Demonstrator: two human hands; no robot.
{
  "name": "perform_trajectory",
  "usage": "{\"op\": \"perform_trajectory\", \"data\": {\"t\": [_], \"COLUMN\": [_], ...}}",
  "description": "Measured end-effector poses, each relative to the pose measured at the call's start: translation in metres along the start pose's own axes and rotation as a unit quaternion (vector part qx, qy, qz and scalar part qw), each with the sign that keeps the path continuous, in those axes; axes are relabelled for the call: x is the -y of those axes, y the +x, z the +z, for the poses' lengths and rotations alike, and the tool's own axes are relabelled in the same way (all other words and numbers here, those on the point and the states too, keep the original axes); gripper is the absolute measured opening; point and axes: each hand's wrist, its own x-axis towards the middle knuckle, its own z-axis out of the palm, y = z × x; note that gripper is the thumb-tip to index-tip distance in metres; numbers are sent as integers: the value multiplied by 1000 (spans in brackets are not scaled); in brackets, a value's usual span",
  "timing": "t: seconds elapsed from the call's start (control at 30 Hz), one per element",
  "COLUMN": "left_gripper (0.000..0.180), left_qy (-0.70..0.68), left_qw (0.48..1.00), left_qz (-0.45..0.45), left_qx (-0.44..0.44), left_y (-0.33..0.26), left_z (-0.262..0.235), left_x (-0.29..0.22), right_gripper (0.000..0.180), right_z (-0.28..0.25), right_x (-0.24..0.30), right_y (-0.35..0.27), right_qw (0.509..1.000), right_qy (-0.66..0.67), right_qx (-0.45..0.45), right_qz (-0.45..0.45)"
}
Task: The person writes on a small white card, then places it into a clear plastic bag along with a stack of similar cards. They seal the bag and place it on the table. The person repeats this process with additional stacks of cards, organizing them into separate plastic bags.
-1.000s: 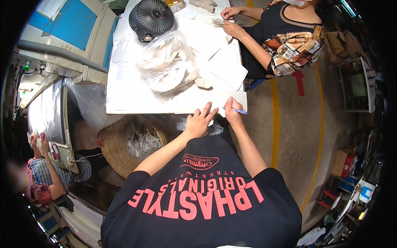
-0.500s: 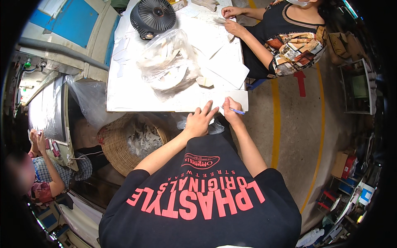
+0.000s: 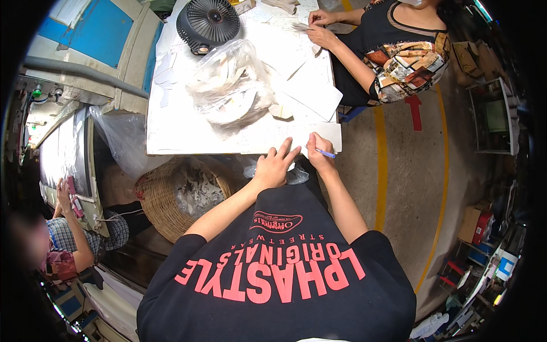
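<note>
At the near edge of the white table (image 3: 176, 137), my right hand (image 3: 319, 149) is closed round a blue pen (image 3: 325, 153). The pen is tilted, and its writing end is hidden by my fingers. Under that hand lies a white sheet of paper (image 3: 326, 131) along the table's near right corner. My left hand (image 3: 273, 167) rests beside it, fingers spread and stretched onto the sheet's edge, holding nothing. Farther in, a clear plastic bag (image 3: 232, 85) holds whitish pieces. A small beige block-like piece (image 3: 281, 112) sits just right of the bag.
A black fan (image 3: 208, 25) stands at the table's far left. Below the table's left side is a wicker basket (image 3: 156, 196) with paper scraps. Across the right edge a person (image 3: 364, 62) handles thin pieces; another person (image 3: 74, 245) is at a machine, lower left.
My hands stay nearly in place, the right still gripping the pen. The person at the lower left has shifted, with raised hands now lower and farther right.
</note>
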Motion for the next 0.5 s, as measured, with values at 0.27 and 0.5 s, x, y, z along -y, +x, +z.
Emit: {"op": "perform_trajectory", "data": {"t": [0.27, 0.5], "left_gripper": [101, 100], "left_qy": [-3, -10], "left_qw": [1000, 1000], "left_qz": [1, 0], "left_qx": [1, 2], "left_y": [0, 0], "left_z": [-1, -2], "left_x": [0, 0], "right_gripper": [36, 37], "right_z": [2, 3], "right_x": [-1, -3], "right_y": [1, 1], "right_qw": [999, 999], "right_qy": [-31, -21], "right_qx": [-21, -29], "right_qz": [-15, -17]}}
